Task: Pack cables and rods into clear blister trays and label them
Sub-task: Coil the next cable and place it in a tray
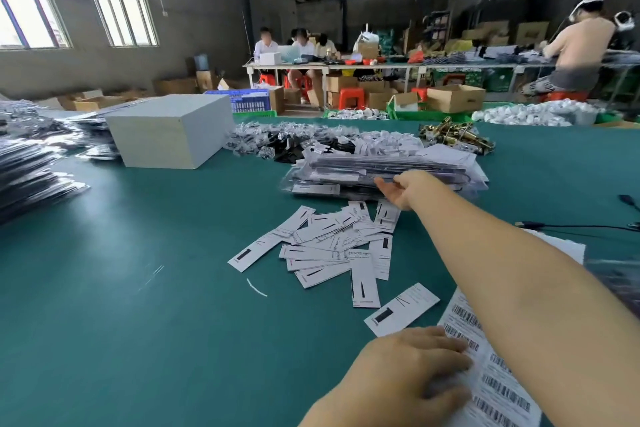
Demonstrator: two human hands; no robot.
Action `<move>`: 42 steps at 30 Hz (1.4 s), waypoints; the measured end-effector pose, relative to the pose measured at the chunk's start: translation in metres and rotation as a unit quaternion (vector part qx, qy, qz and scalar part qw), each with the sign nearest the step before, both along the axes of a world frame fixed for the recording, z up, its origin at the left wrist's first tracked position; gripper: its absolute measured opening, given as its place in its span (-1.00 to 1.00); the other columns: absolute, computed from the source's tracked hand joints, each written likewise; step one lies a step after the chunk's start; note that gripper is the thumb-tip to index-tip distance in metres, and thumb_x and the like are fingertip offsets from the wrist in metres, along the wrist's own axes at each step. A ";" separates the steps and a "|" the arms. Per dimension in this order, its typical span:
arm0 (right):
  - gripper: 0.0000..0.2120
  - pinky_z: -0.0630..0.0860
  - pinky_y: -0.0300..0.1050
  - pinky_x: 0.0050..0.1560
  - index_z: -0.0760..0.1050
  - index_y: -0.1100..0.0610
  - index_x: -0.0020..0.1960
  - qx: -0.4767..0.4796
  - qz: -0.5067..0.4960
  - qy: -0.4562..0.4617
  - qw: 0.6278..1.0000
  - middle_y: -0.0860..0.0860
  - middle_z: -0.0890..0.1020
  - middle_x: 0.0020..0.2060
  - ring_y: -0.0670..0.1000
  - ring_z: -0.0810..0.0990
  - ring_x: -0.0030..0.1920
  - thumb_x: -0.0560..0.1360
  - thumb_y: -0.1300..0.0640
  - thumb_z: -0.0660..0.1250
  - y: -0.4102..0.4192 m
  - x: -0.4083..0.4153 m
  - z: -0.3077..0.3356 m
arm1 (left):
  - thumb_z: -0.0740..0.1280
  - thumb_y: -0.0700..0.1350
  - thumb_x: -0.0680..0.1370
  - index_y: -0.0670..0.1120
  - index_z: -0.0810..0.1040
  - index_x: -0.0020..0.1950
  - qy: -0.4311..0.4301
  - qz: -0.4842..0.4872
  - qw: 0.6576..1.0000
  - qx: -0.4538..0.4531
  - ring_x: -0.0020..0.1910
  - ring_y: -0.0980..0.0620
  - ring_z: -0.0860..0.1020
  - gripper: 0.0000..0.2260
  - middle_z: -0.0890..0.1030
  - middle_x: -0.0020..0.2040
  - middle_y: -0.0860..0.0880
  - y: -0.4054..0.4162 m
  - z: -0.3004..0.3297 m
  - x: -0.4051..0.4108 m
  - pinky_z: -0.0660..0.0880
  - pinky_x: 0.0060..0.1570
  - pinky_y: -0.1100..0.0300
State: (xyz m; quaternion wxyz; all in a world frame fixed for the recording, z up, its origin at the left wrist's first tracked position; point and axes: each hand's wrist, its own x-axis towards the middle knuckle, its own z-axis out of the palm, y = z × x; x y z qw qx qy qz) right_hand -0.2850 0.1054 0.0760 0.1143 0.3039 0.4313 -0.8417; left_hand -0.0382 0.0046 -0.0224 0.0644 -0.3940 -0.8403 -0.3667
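Note:
My right hand (410,189) reaches far across the green table, fingers extended against the near edge of a pile of clear blister trays (346,172) packed with cables and rods. My left hand (412,367) lies flat near the front edge, its fingers pressing on a white sheet of barcode labels (498,388). Between the two hands, several white paper insert cards (332,246) lie scattered. Behind the tray pile sit a heap of small bagged black cables (294,140) and brass-coloured metal parts (457,137).
A white cardboard box (166,132) stands at the back left, with stacks of packed blister trays (31,170) along the left edge. Black cables (588,227) lie at the right. Other people work at far tables among cartons and red stools.

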 end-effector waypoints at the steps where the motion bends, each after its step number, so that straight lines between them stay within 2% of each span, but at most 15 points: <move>1: -0.79 0.63 -0.12 -0.06 0.47 0.31 0.18 -0.028 -0.005 0.019 0.999 0.20 0.63 -0.09 0.14 0.69 -0.12 0.63 0.21 0.18 0.000 0.001 -0.003 | 0.30 -0.07 0.55 -0.04 0.61 0.19 -0.001 0.002 1.000 0.003 0.32 0.18 0.42 -0.76 0.57 0.25 0.12 0.000 -0.001 0.000 0.39 0.28 0.18; 4: -0.64 0.48 -0.04 0.25 0.23 0.31 0.44 -0.102 -0.001 0.081 0.991 0.26 0.51 0.25 0.20 0.52 0.26 0.66 0.28 0.03 -0.004 0.004 -0.007 | 0.27 -0.06 0.54 -0.01 0.61 0.21 0.000 0.008 1.000 0.001 0.35 0.23 0.39 -0.73 0.55 0.28 0.16 0.001 -0.002 0.002 0.37 0.31 0.20; 6: -0.63 0.47 -0.02 0.22 0.21 0.31 0.46 -0.087 0.048 0.101 0.990 0.22 0.45 0.35 0.18 0.50 0.29 0.67 0.26 0.00 -0.008 0.014 -0.007 | 0.28 -0.05 0.55 0.00 0.60 0.23 0.000 0.012 1.000 0.001 0.36 0.28 0.37 -0.72 0.54 0.29 0.17 0.001 -0.001 0.003 0.34 0.34 0.24; 8: -0.66 0.52 -0.07 0.05 0.31 0.30 0.39 -0.013 0.124 0.084 0.989 0.18 0.53 0.26 0.13 0.59 0.14 0.68 0.19 0.02 -0.011 0.034 -0.009 | 0.28 -0.03 0.56 0.01 0.59 0.24 0.003 0.011 1.000 -0.002 0.37 0.31 0.34 -0.73 0.53 0.31 0.16 0.000 0.002 0.004 0.29 0.37 0.29; 11: -0.73 0.57 -0.06 -0.20 0.37 0.24 0.31 0.158 0.220 0.085 0.959 0.13 0.65 0.01 0.09 0.65 -0.15 0.66 0.18 0.09 -0.011 0.075 -0.013 | 0.27 -0.02 0.57 0.00 0.58 0.26 0.015 0.007 1.000 -0.024 0.38 0.31 0.31 -0.72 0.51 0.34 0.14 -0.002 0.007 0.005 0.17 0.36 0.45; 15: -0.85 0.60 -0.13 -0.29 0.45 0.21 0.13 0.338 0.209 0.150 0.905 0.13 0.67 -0.11 0.07 0.66 -0.26 0.61 0.20 0.18 0.000 0.135 -0.022 | 0.28 -0.03 0.57 -0.02 0.57 0.28 0.003 0.007 0.999 -0.051 0.39 0.26 0.33 -0.71 0.51 0.35 0.11 -0.003 0.008 0.005 0.20 0.36 0.41; 19: -0.82 0.58 -0.06 -0.06 0.53 0.12 -0.12 0.562 0.176 0.289 0.755 0.02 0.66 -0.22 0.04 0.66 -0.15 0.59 0.20 0.18 0.022 0.196 -0.034 | 0.24 0.01 0.58 -0.02 0.55 0.29 0.003 0.017 0.996 -0.085 0.39 0.24 0.34 -0.69 0.50 0.36 0.10 -0.003 0.010 0.006 0.26 0.38 0.28; 22: -0.81 0.47 -0.11 -0.10 0.55 0.14 -0.04 0.672 0.157 0.344 0.637 0.01 0.64 -0.16 0.03 0.56 -0.12 0.59 0.18 0.16 0.038 0.236 -0.042 | 0.20 0.00 0.59 -0.01 0.56 0.27 0.017 0.019 0.994 -0.107 0.30 0.19 0.44 -0.70 0.53 0.30 0.11 -0.001 0.014 0.012 0.38 0.28 0.19; 25: -0.75 0.38 -0.13 0.09 0.50 0.11 0.17 0.736 0.179 0.339 0.558 0.03 0.57 0.13 0.04 0.48 0.13 0.62 0.07 0.10 0.055 0.261 -0.058 | 0.19 -0.01 0.58 0.02 0.60 0.15 0.075 0.060 0.989 -0.111 0.05 0.15 0.53 -0.75 0.60 0.12 0.14 0.001 0.016 0.021 0.47 -0.01 0.22; 28: -0.59 0.14 -0.07 0.44 0.32 0.05 0.43 0.787 0.235 0.273 0.500 0.05 0.27 0.48 0.05 0.17 0.48 0.65 -0.06 0.00 0.066 0.274 -0.081 | 0.23 -0.06 0.55 -0.05 0.63 -0.09 0.149 0.109 0.977 -0.105 -0.19 0.01 0.56 -0.81 0.64 -0.14 0.06 0.004 0.016 0.030 0.45 -0.23 0.13; 30: -0.53 -0.04 -0.01 0.51 0.19 -0.03 0.51 0.779 0.277 0.242 0.507 0.01 0.10 0.54 0.00 0.00 0.54 0.65 -0.12 -0.10 0.069 0.278 -0.091 | 0.19 -0.03 0.55 -0.05 0.61 -0.16 0.180 0.127 0.967 -0.129 -0.23 -0.01 0.55 -0.76 0.63 -0.21 0.04 0.006 0.016 0.035 0.42 -0.21 0.10; 34: -0.53 -0.15 0.01 0.51 0.12 -0.09 0.53 0.762 0.321 0.249 0.504 -0.03 0.05 0.55 -0.04 -0.04 0.54 0.64 -0.14 -0.11 0.077 0.277 -0.094 | 0.10 0.05 0.58 -0.03 0.63 -0.12 0.186 0.159 0.955 -0.166 -0.24 -0.02 0.53 -0.66 0.65 -0.20 0.04 0.006 0.020 0.037 0.36 -0.04 0.13; 37: -0.53 -0.15 0.03 0.52 0.15 -0.08 0.52 0.762 0.311 0.263 0.503 -0.04 0.08 0.55 -0.06 -0.03 0.54 0.63 -0.14 -0.05 0.079 0.278 -0.094 | 0.23 -0.05 0.56 -0.11 0.62 -0.21 0.163 0.175 0.965 -0.111 -0.38 -0.11 0.48 -0.75 0.60 -0.38 -0.03 0.008 0.028 0.037 0.38 -0.16 0.13; 41: -0.52 -0.12 0.05 0.52 0.16 -0.02 0.51 0.753 0.283 0.274 0.527 -0.06 0.15 0.53 -0.06 0.01 0.53 0.61 -0.04 0.02 0.076 0.278 -0.090 | 0.26 -0.11 0.57 -0.13 0.63 -0.04 0.138 0.174 0.974 -0.043 -0.25 -0.07 0.58 -0.83 0.66 -0.24 -0.02 0.032 0.043 0.044 0.48 -0.18 0.04; 42: -0.51 -0.10 0.04 0.52 0.13 0.00 0.52 0.762 0.283 0.272 0.516 -0.05 0.17 0.52 -0.04 0.04 0.52 0.60 -0.01 0.03 0.075 0.279 -0.090 | 0.24 -0.11 0.58 -0.11 0.62 -0.01 0.109 0.167 0.979 -0.033 -0.21 -0.06 0.58 -0.82 0.66 -0.20 -0.02 0.044 0.048 0.047 0.48 -0.15 0.04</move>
